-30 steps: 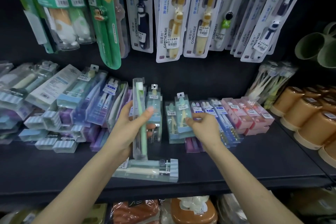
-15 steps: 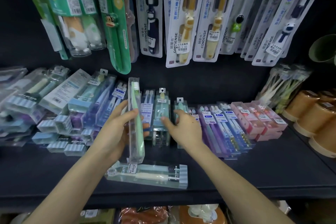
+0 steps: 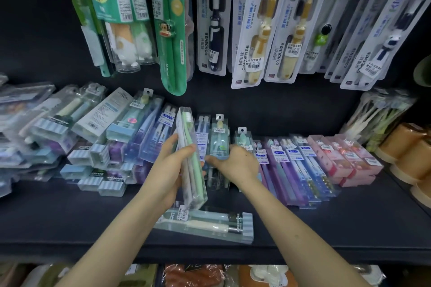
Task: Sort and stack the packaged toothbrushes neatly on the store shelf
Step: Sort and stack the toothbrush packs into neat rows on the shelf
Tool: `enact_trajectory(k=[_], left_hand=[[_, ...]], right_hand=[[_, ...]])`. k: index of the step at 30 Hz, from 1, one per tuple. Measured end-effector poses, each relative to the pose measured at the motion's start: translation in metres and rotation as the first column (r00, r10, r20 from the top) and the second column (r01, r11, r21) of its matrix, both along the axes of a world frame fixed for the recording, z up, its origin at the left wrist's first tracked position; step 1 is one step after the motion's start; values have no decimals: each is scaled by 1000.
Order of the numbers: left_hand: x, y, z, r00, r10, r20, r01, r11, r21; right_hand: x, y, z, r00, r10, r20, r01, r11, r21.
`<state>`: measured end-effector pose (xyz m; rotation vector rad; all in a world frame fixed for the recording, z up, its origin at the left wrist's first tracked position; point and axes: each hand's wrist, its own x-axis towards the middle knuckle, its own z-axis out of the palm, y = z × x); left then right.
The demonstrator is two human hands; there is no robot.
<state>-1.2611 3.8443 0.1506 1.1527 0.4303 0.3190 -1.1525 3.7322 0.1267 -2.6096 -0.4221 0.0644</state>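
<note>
I'm holding a green pack (image 3: 189, 147) upright in my left hand (image 3: 168, 170), thumb across its front and fingers curled behind, just in front of the middle row. My right hand (image 3: 235, 163) is resting on the base of the teal packs (image 3: 218, 142) just to the right. Its fingers are hidden, so I can't tell whether it's gripping one.

The purple packs (image 3: 296, 165) and pink packs (image 3: 345, 158) to the right are lying in tidy rows, so I'm judging that side done. The heap (image 3: 70, 137) on the left is lying jumbled, and one loose pack (image 3: 205, 223) is lying crosswise near the front edge of the shelf (image 3: 70, 221). I'm reckoning the job is about half finished, with the green pack, the loose pack and the heap all waiting for places.
</note>
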Motion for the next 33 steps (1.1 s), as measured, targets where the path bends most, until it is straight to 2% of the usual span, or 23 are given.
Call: enact_trajectory(k=[5, 8, 11, 13, 16, 19, 21, 23, 24, 25, 26, 27, 29, 33], left_hand=[[-3, 4, 0, 1000, 9, 0, -9, 1000, 4], [-4, 4, 1, 999, 39, -5, -39, 999, -3], [-4, 2, 4, 999, 38, 0, -38, 999, -22], [-4, -4, 7, 1000, 4, -1, -4, 1000, -31], [-7, -17, 11, 998, -61, 34, 63, 997, -48], [-15, -21, 12, 999, 7, 43, -3, 997, -79], [-20, -13, 12, 996, 83, 34, -82, 996, -40], [-26, -2, 13, 992, 129, 18, -129, 992, 0], [-29, 3, 14, 990, 137, 12, -137, 991, 4], [-31, 7, 14, 990, 140, 7, -140, 990, 5], [-33, 10, 15, 990, 143, 3, -143, 990, 10], [-34, 13, 16, 989, 147, 3, -147, 989, 14], [-38, 18, 17, 988, 152, 9, -152, 988, 8], [-44, 25, 16, 990, 141, 29, -141, 990, -1]], right_hand=[[-6, 2, 3, 997, 30, 68, -31, 999, 28], [-18, -3, 11, 997, -34, 64, 21, 979, 203], [-35, -21, 22, 995, -103, 6, 92, 907, 411], [-53, -36, 24, 998, -43, 49, 14, 875, 485], [-82, -52, 24, 981, 156, 119, -195, 834, 515], [-89, -62, 23, 935, 346, 80, -337, 792, 509], [-80, -65, 29, 897, 441, -30, -333, 719, 611], [-65, -62, 27, 928, 367, -58, -248, 728, 640], [-56, -58, 23, 961, 275, -25, -216, 804, 554], [-48, -54, 18, 980, 195, 38, -194, 901, 388], [-42, -49, 11, 979, 157, 127, -179, 965, 189], [-38, -45, 5, 963, 154, 220, -162, 986, 23], [-31, -38, -8, 911, 226, 344, -176, 970, -170], [-22, -34, -22, 857, 373, 355, -240, 900, -365]])
